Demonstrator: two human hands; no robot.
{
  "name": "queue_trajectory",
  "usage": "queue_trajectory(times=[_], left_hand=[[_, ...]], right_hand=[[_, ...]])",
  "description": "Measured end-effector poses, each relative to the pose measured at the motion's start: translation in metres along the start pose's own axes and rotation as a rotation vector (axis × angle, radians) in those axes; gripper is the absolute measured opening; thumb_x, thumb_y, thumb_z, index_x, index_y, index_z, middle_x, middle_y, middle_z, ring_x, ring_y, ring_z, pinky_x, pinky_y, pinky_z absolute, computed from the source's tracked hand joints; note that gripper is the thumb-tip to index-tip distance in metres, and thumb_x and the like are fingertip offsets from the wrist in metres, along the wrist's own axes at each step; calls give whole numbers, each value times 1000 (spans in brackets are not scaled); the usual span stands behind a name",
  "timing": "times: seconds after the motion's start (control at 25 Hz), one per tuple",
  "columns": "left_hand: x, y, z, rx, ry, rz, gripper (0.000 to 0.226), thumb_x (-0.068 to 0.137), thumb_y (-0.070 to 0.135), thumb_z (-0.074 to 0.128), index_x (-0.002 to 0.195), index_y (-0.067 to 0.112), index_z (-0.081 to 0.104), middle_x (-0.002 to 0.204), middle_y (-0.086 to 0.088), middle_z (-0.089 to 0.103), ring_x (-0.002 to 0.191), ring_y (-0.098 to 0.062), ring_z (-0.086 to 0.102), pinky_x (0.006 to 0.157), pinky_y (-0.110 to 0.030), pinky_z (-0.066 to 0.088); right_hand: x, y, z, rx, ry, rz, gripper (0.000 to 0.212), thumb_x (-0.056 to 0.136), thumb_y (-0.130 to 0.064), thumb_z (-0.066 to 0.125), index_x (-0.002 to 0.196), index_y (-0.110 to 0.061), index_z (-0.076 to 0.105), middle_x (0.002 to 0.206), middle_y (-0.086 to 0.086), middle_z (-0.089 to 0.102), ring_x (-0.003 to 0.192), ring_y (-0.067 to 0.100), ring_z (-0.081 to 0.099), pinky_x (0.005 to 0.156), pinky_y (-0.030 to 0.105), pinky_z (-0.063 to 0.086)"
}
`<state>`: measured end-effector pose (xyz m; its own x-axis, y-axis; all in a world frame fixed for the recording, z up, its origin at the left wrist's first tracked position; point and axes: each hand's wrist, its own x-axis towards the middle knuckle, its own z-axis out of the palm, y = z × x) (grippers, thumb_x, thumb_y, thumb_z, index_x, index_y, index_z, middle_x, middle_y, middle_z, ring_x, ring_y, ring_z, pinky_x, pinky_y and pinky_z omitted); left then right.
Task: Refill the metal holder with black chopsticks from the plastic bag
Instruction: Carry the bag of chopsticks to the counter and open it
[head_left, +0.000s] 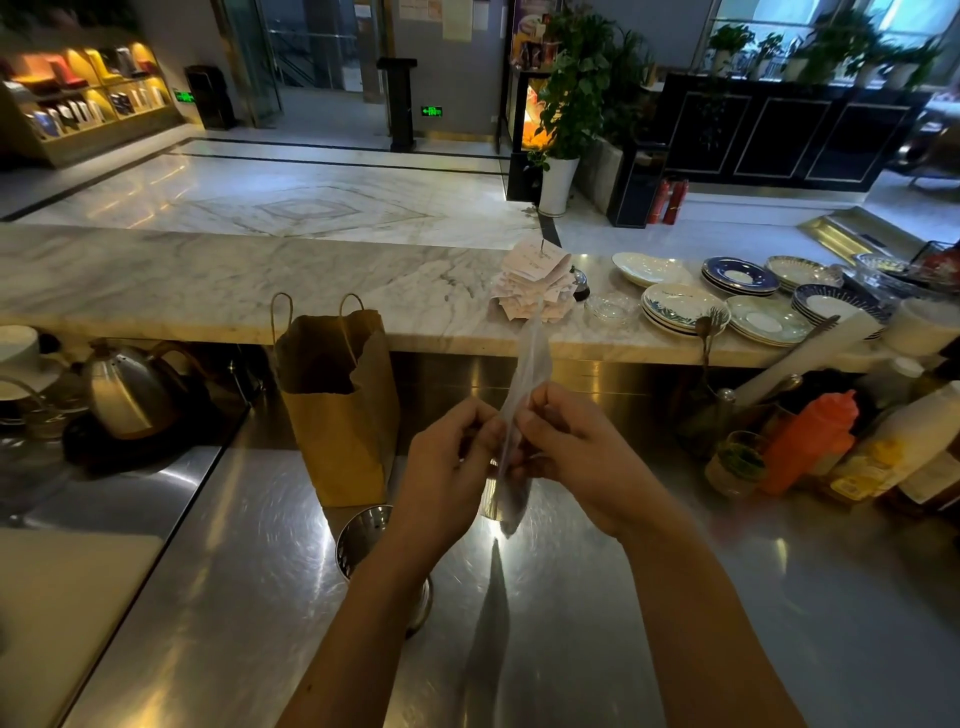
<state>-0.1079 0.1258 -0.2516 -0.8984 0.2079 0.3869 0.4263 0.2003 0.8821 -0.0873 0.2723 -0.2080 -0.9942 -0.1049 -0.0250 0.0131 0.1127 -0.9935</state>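
Above steel counter (675, 597), both hands' fingers (540, 410) pinching plastic bag (530, 364), metal holder (358, 535) below-left.

metal holder (358, 540) half hidden behind left forearm, plastic bag (524, 384) blurred, contents unclear, chopsticks indiscernible

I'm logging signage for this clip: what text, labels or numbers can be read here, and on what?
None is legible.
Green exit signs: lit, characters blurred.
Receipts on the spike: print too small.
Yellow bottle label: blurred.
Wall posters: unreadable.
Plastic bag in the hands: no print visible.
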Motion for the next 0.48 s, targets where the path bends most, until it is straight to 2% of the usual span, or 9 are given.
queue_trajectory(times=[0.16,0.36,0.48], left_hand=[[-2,-1,1,-14,19,14,22,95,30,49,84,16,61,73,0,62,67,-16,61,62,-29,52],[0,7,6,-23,82,-4,19,96,27,48,81,22,58,71,10,60,67,-7,58,62,-13,47],[-1,12,8,9,90,-25,20,98,19,51,80,29,55,72,10,60,69,-2,60,63,-12,48]], right_hand=[[-1,-2,0,46,-16,-28,10,98,-3,44,91,-2,52,73,5,59,65,11,63,66,25,57],[-3,-6,-2,145,-5,-33,12,99,-2,42,90,-3,51,70,6,56,63,13,59,63,23,54],[-2,-3,-1,60,67,-58,11,99,-6,44,91,-3,51,81,14,60,73,24,62,69,30,59]])
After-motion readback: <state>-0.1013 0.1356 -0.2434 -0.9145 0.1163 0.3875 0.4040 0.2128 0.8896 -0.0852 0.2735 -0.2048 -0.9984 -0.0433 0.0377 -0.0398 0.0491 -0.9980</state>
